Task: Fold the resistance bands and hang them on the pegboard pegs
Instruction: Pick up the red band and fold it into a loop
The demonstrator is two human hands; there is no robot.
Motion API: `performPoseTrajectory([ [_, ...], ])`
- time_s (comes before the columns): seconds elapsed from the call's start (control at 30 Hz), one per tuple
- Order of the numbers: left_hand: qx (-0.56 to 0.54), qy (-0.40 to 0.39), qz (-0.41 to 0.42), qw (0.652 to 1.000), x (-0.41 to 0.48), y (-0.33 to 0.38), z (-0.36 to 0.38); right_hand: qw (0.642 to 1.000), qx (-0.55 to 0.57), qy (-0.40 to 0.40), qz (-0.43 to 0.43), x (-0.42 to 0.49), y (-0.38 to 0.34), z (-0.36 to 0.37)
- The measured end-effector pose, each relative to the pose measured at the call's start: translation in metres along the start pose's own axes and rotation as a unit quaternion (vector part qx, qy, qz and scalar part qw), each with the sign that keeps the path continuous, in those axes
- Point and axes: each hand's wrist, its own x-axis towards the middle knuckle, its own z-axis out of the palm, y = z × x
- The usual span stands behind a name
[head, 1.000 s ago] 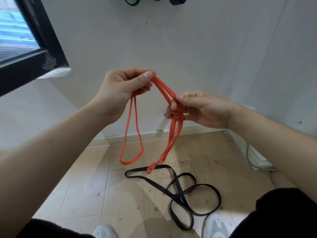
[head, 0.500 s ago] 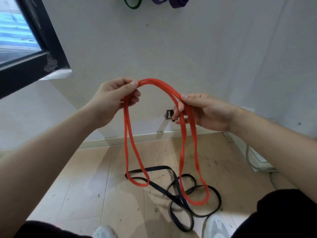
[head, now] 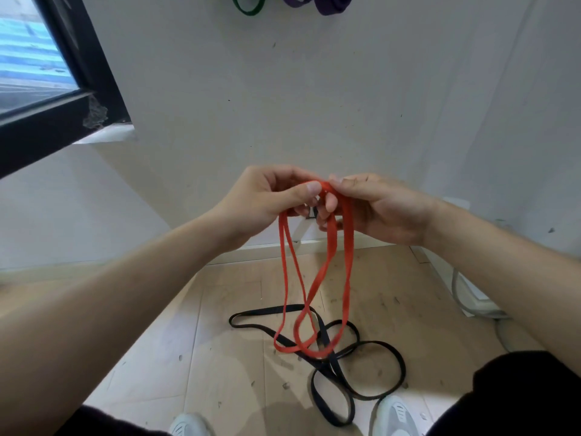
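Note:
A thin red resistance band hangs in two long loops from both of my hands, held at chest height in front of the white wall. My left hand pinches its top between thumb and curled fingers. Close beside it, my right hand grips the same folded top, fingers curled round the strands. The loops cross low down, just above the floor. A black resistance band lies tangled on the wooden floor below. Green and purple bands hang at the top edge of the wall.
A dark-framed window sits at the upper left. My two pale shoes stand at the bottom edge beside the black band. A grey cable and a white unit lie along the right wall.
My hands have come together, so the arch of red band between them is gone. The two hanging loops now overlap and cross near the floor.

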Motion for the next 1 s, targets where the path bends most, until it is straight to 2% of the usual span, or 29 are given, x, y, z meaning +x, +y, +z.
performPoseTrajectory([
  [0.23, 0.03, 0.072, 0.023, 0.997, 0.005, 0.001, -0.012, 1.0, -0.016, 0.013, -0.002, 0.003, 0.001, -0.004],
  [0.57, 0.016, 0.12, -0.024, 0.992, 0.009, -0.014, -0.046, 1.0, 0.012, 0.024, 0.002, 0.004, 0.005, -0.008],
  [0.8, 0.057, 0.153, -0.073, 0.984, 0.005, -0.041, -0.076, 1.0, 0.001, 0.016, 0.021, -0.002, 0.002, -0.011],
  [0.93, 0.108, 0.079, -0.119, 0.984, -0.001, -0.054, -0.083, 1.0, 0.003, 0.028, 0.013, -0.002, 0.002, -0.012],
  [1.0, 0.093, 0.031, -0.12, 0.988, -0.004, -0.052, -0.073, 0.999, 0.006, 0.032, 0.007, -0.001, 0.002, -0.012],
])
